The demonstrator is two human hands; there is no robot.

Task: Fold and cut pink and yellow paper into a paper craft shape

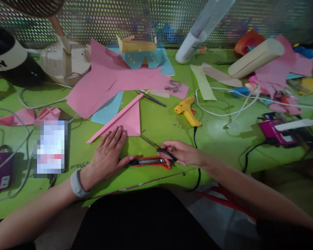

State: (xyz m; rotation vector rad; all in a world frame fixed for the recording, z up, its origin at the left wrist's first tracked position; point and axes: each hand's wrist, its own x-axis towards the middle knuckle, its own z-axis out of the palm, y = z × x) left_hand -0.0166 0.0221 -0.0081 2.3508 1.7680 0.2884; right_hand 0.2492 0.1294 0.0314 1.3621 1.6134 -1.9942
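My left hand (108, 154) lies flat with fingers spread, its fingertips on the lower edge of a folded pink paper (131, 119). A narrow pink strip runs diagonally along that paper. My right hand (181, 152) is closed round a thin dark pointed tool (163, 151), whose tip reaches the paper's lower right corner. An orange and black box cutter (148, 161) lies between my hands, near my left thumb. Another dark pointed tool (155, 99) rests beyond the paper, beside the strip's upper end.
Large pink sheets (114, 80) and blue paper (113, 107) lie behind. A yellow glue gun (188, 111) with a black cord is right of centre. A phone (52, 147) is at left. White cables, a fan base (65, 62) and a paper roll (257, 57) surround the workspace.
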